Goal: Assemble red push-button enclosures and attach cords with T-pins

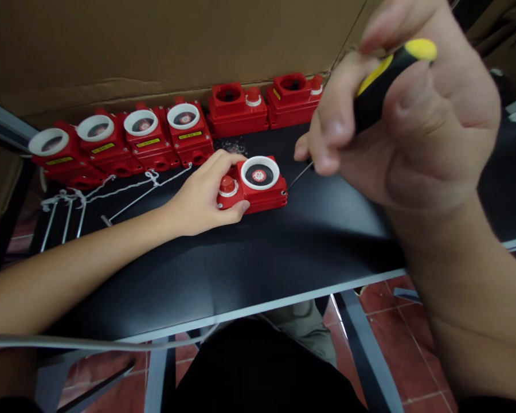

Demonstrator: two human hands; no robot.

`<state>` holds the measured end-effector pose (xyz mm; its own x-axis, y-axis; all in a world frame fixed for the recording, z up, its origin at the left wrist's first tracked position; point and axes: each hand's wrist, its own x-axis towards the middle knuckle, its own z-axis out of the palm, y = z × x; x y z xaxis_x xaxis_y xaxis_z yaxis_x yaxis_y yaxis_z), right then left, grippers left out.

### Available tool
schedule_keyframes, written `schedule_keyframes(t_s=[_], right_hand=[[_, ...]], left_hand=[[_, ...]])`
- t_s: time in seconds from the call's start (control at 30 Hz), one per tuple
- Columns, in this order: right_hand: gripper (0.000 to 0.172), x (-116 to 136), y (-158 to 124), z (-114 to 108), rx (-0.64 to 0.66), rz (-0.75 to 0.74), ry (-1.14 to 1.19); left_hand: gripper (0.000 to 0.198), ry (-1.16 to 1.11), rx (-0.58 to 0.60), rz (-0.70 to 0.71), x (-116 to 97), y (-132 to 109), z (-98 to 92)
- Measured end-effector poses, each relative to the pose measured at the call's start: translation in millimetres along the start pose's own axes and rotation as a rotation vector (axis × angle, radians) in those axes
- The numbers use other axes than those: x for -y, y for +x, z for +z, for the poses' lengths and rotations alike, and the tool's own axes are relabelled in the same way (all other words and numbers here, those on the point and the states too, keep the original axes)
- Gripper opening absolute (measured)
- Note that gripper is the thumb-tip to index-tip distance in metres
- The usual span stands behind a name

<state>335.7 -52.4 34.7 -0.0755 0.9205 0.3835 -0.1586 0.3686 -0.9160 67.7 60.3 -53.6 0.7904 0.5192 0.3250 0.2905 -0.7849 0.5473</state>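
On the black tabletop lies a red box (264,198) with a white ring, a dark round window and a red knob at its left end. My left hand (202,198) grips the knob end, fingers behind and thumb along the front. A screwdriver (376,86) with a black and yellow handle is held in my right hand (425,120), raised close to the camera. Its thin shaft slants down to the left, and the tip meets the screw at the box's right corner. Whether the tip sits in the screw head I cannot tell.
Several similar red boxes with white rings (141,123) stand at the back left. Two red boxes without rings (237,115) sit against the cardboard wall (176,46). White cord with metal rods (131,203) lies at left. The table's pale front edge (284,298) runs nearest me.
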Motion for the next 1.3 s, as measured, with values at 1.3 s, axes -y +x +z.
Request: schedule_keyframes(t_s=[1.3], right_hand=[[0.042,-21.8,16.4,3.4,-0.103,-0.291,-0.046]], left_hand=[[0.063,0.017,-0.021,0.05,2.5,-1.0,1.3]])
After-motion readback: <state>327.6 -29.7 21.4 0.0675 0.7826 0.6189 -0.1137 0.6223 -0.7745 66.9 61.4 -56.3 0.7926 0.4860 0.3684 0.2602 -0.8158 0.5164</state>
